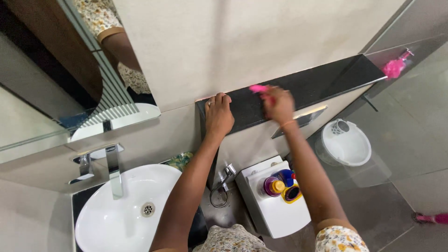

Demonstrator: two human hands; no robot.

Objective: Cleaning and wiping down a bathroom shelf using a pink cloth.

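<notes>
The view looked down on a bathroom wall with a long black shelf (322, 81) set into it.

1. Left hand (218, 114): it lay palm-down on the left end of the shelf, fingers curled over the front edge. It carried nothing; the grip was a flat brace on the ledge, which, judging by the extended arm, served to steady the body while leaning forward.

2. Right hand (279, 103): it was closed around a pink brush (258, 88), whose blurred head projected to the left and rested on or just above the shelf surface, near the left hand. The blur made it impossible to tell whether the head touched the stone. The handle was hidden inside the fist.

3. Surroundings: a second pink item (395, 66) stood at the far right end of the shelf, well apart from both hands. Below the shelf a white toilet cistern (273, 212) carried several bottles (280, 184) grouped on its lid. A white bucket (346, 143) stood on the floor to the right, with a small mug hung on its rim. A white basin (123, 210) with a chrome tap (113, 168) lay to the left, beneath a mirror (60, 70) that reflected a patterned sleeve.
</notes>
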